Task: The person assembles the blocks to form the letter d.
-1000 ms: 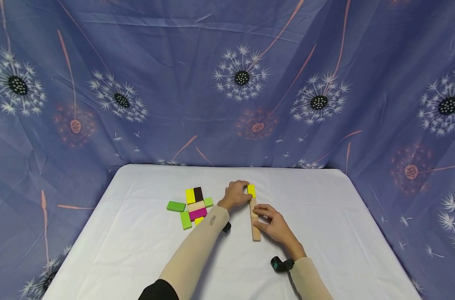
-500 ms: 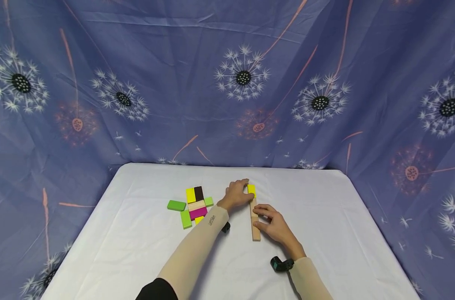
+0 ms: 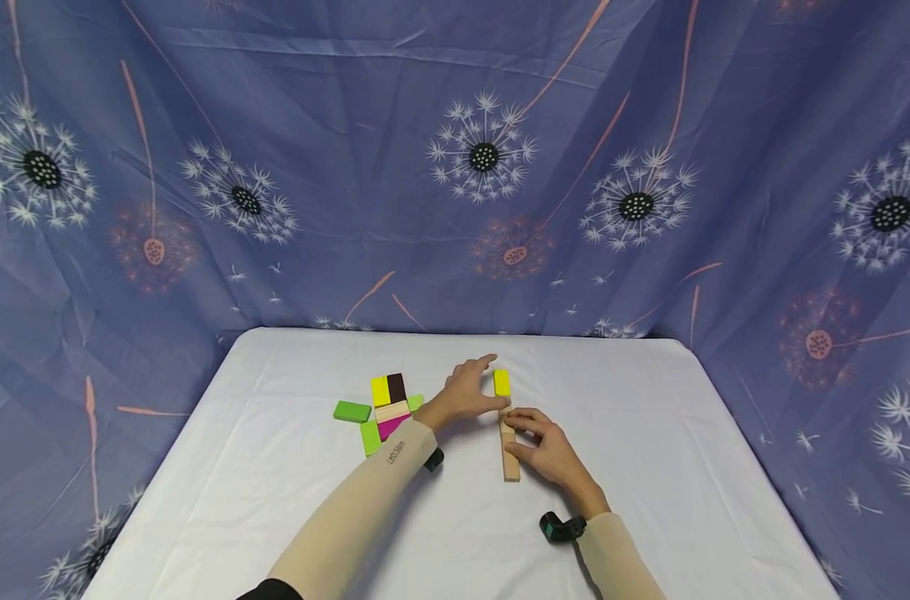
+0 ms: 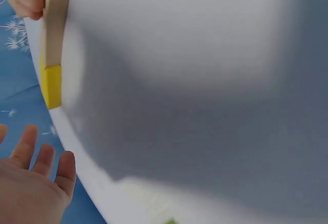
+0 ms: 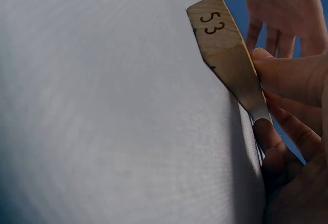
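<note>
Laid end to end, a yellow block [image 3: 502, 382] and two plain wooden blocks [image 3: 511, 468] form a row on the white table. My left hand [image 3: 464, 395] is spread just left of the yellow block; its thumb overlaps the row in the head view, and contact is unclear. In the left wrist view, its fingers stand apart from the yellow block [image 4: 52, 86]. From the right side, my right hand [image 3: 551, 448] holds the two wooden blocks, thumb and fingers curled at them. The number 53 marks the nearer wooden block [image 5: 211, 25] in the right wrist view.
Left of the row lies a cluster of blocks: green [image 3: 352, 412], yellow [image 3: 380, 391], dark brown [image 3: 397, 387], plain wood [image 3: 392, 412] and magenta [image 3: 392, 427]. My left sleeve [image 3: 372, 492] covers part of it. A patterned blue cloth [image 3: 365, 208] hangs behind the table.
My left hand has drawn back from the yellow block, its fingers spreading and its forearm shifting left and toward me. The right hand stays in place on the wooden blocks.
</note>
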Demonstrator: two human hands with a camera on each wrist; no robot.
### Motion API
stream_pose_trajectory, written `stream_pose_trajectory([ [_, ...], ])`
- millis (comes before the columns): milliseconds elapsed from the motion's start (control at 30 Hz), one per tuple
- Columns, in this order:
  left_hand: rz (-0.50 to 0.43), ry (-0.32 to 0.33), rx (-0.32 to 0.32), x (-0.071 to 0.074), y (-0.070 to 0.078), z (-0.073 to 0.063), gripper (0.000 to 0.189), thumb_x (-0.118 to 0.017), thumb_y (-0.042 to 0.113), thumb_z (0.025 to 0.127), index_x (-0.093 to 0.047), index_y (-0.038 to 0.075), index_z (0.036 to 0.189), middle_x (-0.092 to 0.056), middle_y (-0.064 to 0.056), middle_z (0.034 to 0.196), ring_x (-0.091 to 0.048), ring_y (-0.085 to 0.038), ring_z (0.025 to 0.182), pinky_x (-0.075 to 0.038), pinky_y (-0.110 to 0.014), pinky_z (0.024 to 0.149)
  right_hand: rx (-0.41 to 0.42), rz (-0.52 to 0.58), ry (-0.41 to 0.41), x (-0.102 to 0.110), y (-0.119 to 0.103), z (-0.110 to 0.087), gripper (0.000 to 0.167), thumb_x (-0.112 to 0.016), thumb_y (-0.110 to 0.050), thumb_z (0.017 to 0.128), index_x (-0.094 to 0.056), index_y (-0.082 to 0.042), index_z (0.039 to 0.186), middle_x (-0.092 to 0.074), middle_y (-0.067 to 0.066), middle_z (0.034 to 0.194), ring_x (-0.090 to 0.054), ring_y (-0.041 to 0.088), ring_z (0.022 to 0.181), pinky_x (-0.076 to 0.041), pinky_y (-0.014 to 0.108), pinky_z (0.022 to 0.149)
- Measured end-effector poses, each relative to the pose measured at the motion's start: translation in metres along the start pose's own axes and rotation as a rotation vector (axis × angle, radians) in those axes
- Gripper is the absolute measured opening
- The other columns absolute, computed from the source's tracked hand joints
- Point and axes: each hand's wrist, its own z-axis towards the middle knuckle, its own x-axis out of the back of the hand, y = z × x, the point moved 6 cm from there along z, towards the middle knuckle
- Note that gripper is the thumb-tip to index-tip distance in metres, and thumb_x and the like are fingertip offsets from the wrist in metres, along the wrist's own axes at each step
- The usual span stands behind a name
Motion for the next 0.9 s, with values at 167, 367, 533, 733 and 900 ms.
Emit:
stream_pose_trajectory([
  [167, 0.019, 0.020, -0.030, 0.013, 0.002, -0.010, 0.093, -0.074, 0.059, 0.085, -0.030, 0.029, 0.162, -0.040, -0.010, 0.162, -0.039, -0.036, 0.145, -0.031, -0.061, 0.116, -0.006, 0.004, -0.001, 0.000, 0.000, 0.000, 0.041, -0.082, -0.019, 0.088, -0.074, -0.010, 0.126, -0.064, 0.003, 0.137, -0.062, 0.023, 0.111, -0.046, 0.029, 0.082],
  [367, 0.021, 0.083, -0.067, 0.035, 0.004, -0.028, 0.097, -0.076, 0.063, 0.082, -0.032, 0.029, 0.162, -0.039, -0.009, 0.162, -0.037, -0.037, 0.147, -0.029, -0.064, 0.116, -0.013, 0.002, 0.004, 0.000, 0.000, 0.000, 0.041, -0.082, -0.020, 0.088, -0.073, -0.010, 0.127, -0.064, 0.003, 0.137, -0.062, 0.023, 0.113, -0.046, 0.030, 0.082],
  [533, -0.038, 0.189, -0.042, 0.054, -0.003, -0.051, 0.097, -0.077, 0.061, 0.081, -0.034, 0.029, 0.161, -0.043, -0.008, 0.160, -0.037, -0.036, 0.147, -0.030, -0.064, 0.115, -0.023, 0.004, 0.009, -0.002, 0.001, 0.000, 0.040, -0.083, -0.020, 0.088, -0.074, -0.010, 0.125, -0.064, 0.004, 0.136, -0.061, 0.024, 0.115, -0.046, 0.029, 0.082],
  [733, -0.137, 0.323, 0.022, 0.067, -0.023, -0.086, 0.095, -0.079, 0.059, 0.081, -0.034, 0.033, 0.160, -0.045, -0.003, 0.157, -0.036, -0.032, 0.147, -0.034, -0.062, 0.115, -0.042, 0.003, 0.014, 0.000, 0.000, -0.001, 0.040, -0.083, -0.019, 0.087, -0.074, -0.011, 0.125, -0.064, 0.002, 0.137, -0.060, 0.025, 0.120, -0.047, 0.030, 0.086],
  [900, -0.158, 0.411, 0.021, 0.076, -0.038, -0.110, 0.095, -0.081, 0.055, 0.082, -0.033, 0.031, 0.160, -0.044, -0.007, 0.157, -0.034, -0.034, 0.147, -0.032, -0.062, 0.116, -0.041, 0.005, 0.013, -0.001, 0.001, -0.001, 0.041, -0.083, -0.019, 0.087, -0.074, -0.012, 0.126, -0.063, 0.002, 0.138, -0.060, 0.025, 0.122, -0.047, 0.031, 0.088],
])
